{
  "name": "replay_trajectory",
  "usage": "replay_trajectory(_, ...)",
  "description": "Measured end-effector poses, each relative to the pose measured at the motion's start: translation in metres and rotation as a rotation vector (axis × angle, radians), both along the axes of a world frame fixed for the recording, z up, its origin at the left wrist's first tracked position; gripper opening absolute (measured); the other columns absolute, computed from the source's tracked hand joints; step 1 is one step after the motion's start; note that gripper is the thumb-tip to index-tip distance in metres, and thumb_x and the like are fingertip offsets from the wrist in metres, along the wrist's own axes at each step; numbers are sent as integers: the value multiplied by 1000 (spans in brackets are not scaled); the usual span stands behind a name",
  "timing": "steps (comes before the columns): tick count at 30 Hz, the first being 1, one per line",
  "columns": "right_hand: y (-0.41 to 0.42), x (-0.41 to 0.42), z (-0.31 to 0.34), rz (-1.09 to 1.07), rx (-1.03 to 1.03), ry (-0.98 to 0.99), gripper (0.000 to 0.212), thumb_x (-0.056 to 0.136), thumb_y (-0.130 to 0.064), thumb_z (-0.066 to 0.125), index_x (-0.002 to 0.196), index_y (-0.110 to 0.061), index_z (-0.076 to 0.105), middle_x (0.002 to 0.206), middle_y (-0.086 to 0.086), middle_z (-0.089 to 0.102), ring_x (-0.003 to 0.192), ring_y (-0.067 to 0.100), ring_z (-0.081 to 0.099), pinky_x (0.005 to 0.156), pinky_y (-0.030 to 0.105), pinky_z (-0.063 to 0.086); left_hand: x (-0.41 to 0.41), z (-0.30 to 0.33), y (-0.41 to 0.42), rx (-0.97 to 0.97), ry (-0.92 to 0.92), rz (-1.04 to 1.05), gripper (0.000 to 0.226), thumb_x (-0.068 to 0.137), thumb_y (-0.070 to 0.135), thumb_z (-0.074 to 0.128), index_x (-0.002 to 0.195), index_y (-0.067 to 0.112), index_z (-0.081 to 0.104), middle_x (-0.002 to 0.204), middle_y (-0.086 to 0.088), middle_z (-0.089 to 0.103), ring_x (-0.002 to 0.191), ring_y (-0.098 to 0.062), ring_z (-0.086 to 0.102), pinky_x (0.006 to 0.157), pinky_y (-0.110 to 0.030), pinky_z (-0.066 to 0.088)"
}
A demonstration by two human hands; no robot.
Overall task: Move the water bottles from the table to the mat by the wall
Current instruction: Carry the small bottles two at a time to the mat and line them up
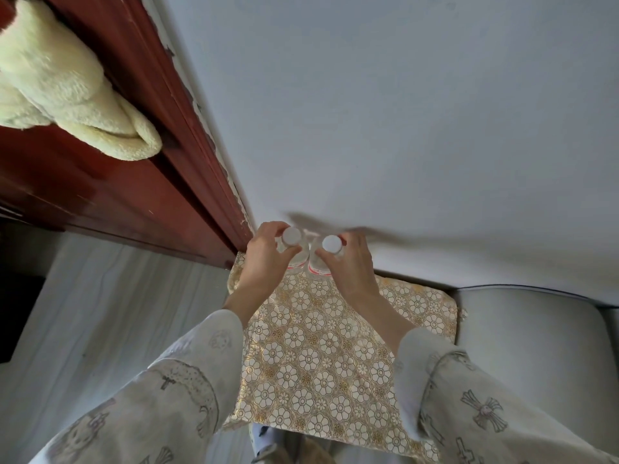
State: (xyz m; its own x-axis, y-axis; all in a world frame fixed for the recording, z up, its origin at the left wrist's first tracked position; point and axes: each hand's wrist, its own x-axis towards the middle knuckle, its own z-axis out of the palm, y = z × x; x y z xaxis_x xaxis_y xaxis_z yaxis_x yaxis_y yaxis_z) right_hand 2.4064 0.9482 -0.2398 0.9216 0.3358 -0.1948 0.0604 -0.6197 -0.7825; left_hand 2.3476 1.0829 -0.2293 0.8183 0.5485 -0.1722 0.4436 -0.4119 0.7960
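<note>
While 2 bottles stand touching on mat (335,356), left hand (264,254) grips left bottle (292,236), right hand (351,262) grips right bottle (331,243).

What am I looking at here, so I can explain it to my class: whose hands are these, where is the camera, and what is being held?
There is no machine: one camera worn on a person's head looks down at their own bare hands. The left hand grips one clear, white-capped water bottle near its top; the right hand grips a second bottle. Both stand side by side at the far edge of a gold flower-patterned mat, close to the pale wall. A red-brown wooden door frame rises on the left.
</note>
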Motion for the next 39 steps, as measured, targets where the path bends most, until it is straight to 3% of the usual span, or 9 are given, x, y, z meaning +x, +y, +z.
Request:
replay_trajectory(7,-2,-2,2,25,18,-8,36,80,-17,67,109,-9,48,109,5,48,90,9,42,74,10,26,4,4,5,-41,58,-47,41,76,10,69,114,8,52,118,-10,57,109,-22,54,98,-38,45)
replay_trajectory(14,-6,-16,29,20,-3,99,45,84,-17,60,123,-8,40,128,12,48,115,21,45,91,26,33,-14,26,5,-116,182,-119,72,81,14,64,140,14,23,138,-8,46,125,-26,44,105,-39,36)
replay_trajectory(19,-13,-49,89,44,-21,61,41,89,-26,53,125,-7,43,127,9,51,113,18,49,88,21,35,-53,82,-3,-114,140,-120,52,85,20,59,132,13,39,132,-7,53,117,-18,51,94,-31,41)
replay_trajectory(23,-8,-91,153,258,25,95,36,90,-24,50,122,-8,47,118,6,59,101,14,57,84,19,44,-111,146,-3,-122,94,-130,37,88,25,55,123,14,50,119,0,62,104,-10,56,91,-23,43)
replay_trajectory(26,6,-119,201,471,49,75,36,91,-25,48,124,-10,46,115,4,60,96,7,55,85,19,44,-165,193,2,-89,-3,60,30,88,23,56,117,16,56,104,7,63,98,-7,59,78,-3,41)
replay_trajectory(29,25,-145,243,657,101,1,35,92,-29,47,123,-13,49,112,0,61,93,4,53,83,17,42,-219,237,2,-16,-73,226,29,87,23,57,115,17,58,103,6,64,96,-7,61,84,-11,43)
replay_trajectory(33,49,-199,284,906,195,-31,28,89,-28,51,115,-16,55,102,-2,63,89,6,57,85,20,44,-303,283,-18,100,-135,481,25,87,23,57,112,18,60,99,7,64,89,-4,60,76,-1,41)
replay_trajectory(37,59,-276,318,1179,257,-40,23,88,-26,54,110,-18,59,97,-4,63,87,6,58,80,14,42,-401,311,-62,139,-177,793,23,88,18,56,111,16,60,100,1,66,91,-11,62,82,-18,49)
replay_trajectory(39,57,-320,332,1307,288,-40,21,88,-25,55,108,-18,60,97,-2,65,87,7,58,76,9,42,-450,321,-90,141,-199,941,22,88,18,56,109,16,61,100,-1,68,90,-12,63,78,-14,48)
